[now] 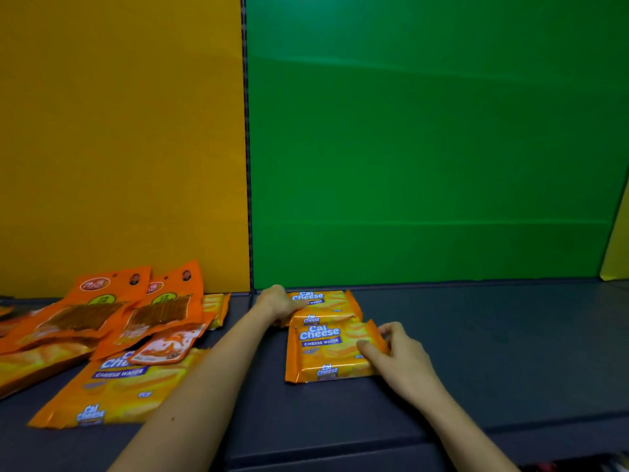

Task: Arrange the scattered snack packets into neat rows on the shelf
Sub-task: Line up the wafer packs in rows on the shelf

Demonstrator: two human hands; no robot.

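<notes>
Left hand (277,303) grips back packet (325,300), right hand (400,357) pinches front packet (325,354), middle of frame. Risk: shiny packets overlap, may slip crooked on shelf (493,335).

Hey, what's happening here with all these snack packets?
A person is tidying a shelf. Their left hand grips the rear Cal Cheese packet by the green panel. Their right hand pinches the front Cal Cheese packet, lining it up in front. A jumbled pile of orange packets waits on the left.
</notes>
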